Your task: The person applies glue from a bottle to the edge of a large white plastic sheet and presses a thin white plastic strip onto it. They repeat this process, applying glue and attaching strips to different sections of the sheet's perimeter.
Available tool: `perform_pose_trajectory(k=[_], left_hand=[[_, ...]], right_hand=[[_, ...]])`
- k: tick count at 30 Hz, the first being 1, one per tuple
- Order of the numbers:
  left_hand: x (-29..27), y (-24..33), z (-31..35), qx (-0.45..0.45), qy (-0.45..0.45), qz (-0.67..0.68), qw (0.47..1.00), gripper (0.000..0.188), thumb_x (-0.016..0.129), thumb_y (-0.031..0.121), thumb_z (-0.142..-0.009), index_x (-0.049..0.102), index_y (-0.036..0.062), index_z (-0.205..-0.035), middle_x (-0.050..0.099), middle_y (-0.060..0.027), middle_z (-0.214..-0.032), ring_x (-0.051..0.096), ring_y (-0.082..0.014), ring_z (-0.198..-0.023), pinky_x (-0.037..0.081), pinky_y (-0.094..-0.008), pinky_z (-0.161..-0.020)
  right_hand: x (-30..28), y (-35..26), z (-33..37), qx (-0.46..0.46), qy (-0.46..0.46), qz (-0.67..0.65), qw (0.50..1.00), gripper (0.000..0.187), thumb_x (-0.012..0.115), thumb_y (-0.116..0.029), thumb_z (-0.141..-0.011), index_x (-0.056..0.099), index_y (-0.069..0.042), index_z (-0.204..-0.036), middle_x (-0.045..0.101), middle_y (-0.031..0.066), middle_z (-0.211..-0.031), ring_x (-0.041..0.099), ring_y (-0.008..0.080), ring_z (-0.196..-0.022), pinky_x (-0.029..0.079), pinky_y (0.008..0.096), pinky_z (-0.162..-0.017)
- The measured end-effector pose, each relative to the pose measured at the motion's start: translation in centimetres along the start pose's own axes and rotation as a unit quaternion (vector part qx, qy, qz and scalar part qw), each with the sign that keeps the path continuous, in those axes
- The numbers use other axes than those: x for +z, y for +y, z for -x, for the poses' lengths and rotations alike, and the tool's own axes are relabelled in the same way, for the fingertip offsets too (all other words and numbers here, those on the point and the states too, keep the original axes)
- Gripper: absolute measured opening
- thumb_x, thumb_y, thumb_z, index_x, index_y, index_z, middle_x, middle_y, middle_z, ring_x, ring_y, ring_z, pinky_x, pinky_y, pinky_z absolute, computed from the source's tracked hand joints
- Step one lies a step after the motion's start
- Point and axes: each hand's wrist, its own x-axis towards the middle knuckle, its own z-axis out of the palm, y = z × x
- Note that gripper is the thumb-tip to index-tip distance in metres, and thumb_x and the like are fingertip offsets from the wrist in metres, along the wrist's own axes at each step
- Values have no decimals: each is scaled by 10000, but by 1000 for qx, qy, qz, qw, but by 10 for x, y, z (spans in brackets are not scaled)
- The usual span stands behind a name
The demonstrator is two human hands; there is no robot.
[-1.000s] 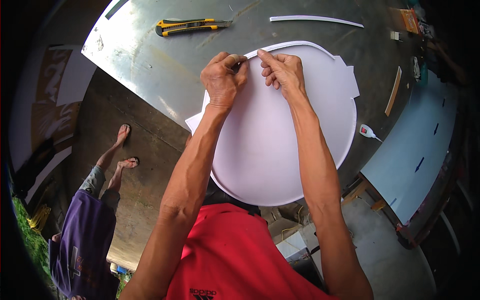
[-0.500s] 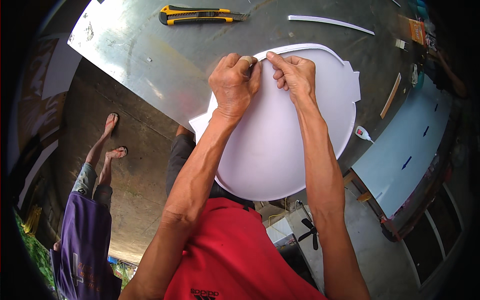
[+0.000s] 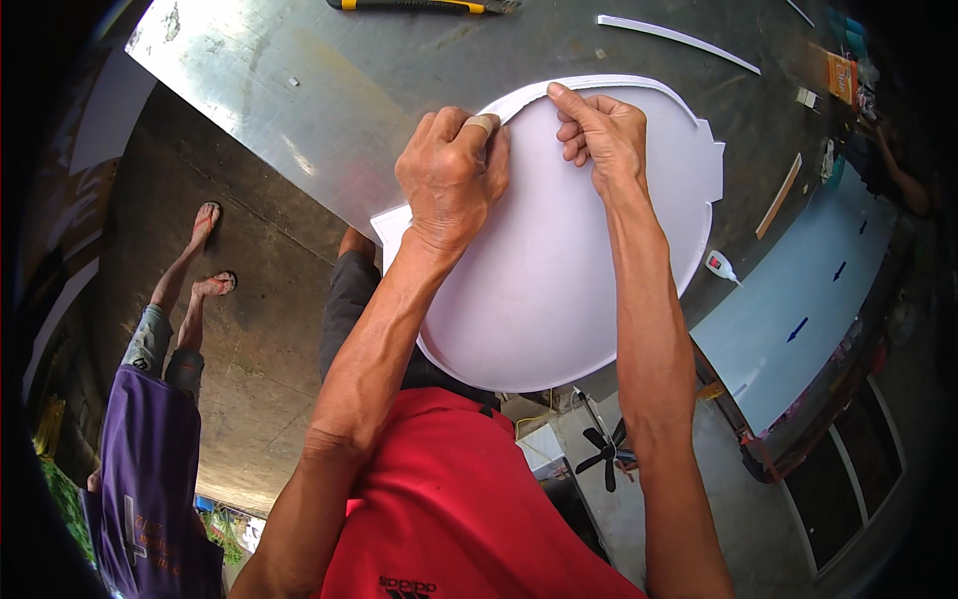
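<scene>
A round white panel (image 3: pixel 564 240) with a raised edge and squared tabs at its sides lies before me, its near edge close to my body. Along its far edge curves a thin white strip (image 3: pixel 619 82). My left hand (image 3: pixel 454 175) is closed on the strip at the upper left of the rim, a band wrapped round one finger. To the right, my right hand (image 3: pixel 609 135) pinches the strip between thumb and curled forefinger. Between the two hands the strip bows along the rim; whether it touches the edge all along, I cannot tell.
On the metal table (image 3: pixel 299 110) lie a yellow-black utility knife (image 3: pixel 424 5), a loose white strip (image 3: pixel 684 42), a brown strip (image 3: pixel 778 197) and a small white glue bottle (image 3: pixel 720 266). A pale blue sheet (image 3: pixel 798 309) is at right. A person in purple (image 3: pixel 150 469) is at left.
My hands have moved a little apart along the rim, the left one leftward and the right one rightward. The whole view has shifted slightly, and the knife now sits partly beyond the upper edge.
</scene>
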Motion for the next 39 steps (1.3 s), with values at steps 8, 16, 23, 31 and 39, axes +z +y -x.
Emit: perform_pose_trajectory(k=[8,16,23,31,39], left_hand=[[7,-2,3,17,53,-19,998,135,870,71,-761,767,85,-848,659,-15,-813,621,-216,-724,499,-369,-619],[12,-6,7,18,80,-16,997,143,885,74,-760,762,80,-833,659,-19,-824,598,-217,-723,483,-368,-612],[11,-3,7,-9,73,-5,997,127,907,68,-785,812,78,-870,691,-36,-812,637,-203,-725,515,-342,-630],[12,-4,7,-19,82,7,996,147,916,59,-782,824,74,-896,697,-38,-809,637,-198,-722,519,-335,-632],[12,-6,5,-14,72,45,996,185,902,13,-774,829,67,-935,712,-39,-843,625,-210,-737,511,-341,-650]], right_hand=[[-3,1,1,-11,-4,5,1000,418,920,-350,-852,738,21,-784,673,110,-632,596,137,-457,440,261,-418],[-1,3,-1,-10,-12,-3,1000,457,962,-387,-816,715,-6,-764,670,86,-616,587,128,-428,431,252,-404],[-1,1,1,-11,-10,6,1000,427,915,-359,-858,733,18,-770,675,117,-625,595,146,-442,454,269,-422],[-1,1,0,-12,-12,5,1000,432,919,-357,-856,724,17,-763,672,117,-624,595,148,-440,458,265,-423],[1,-1,2,-23,-14,10,1000,420,912,-355,-877,720,3,-771,673,91,-628,598,137,-448,452,261,-427]])
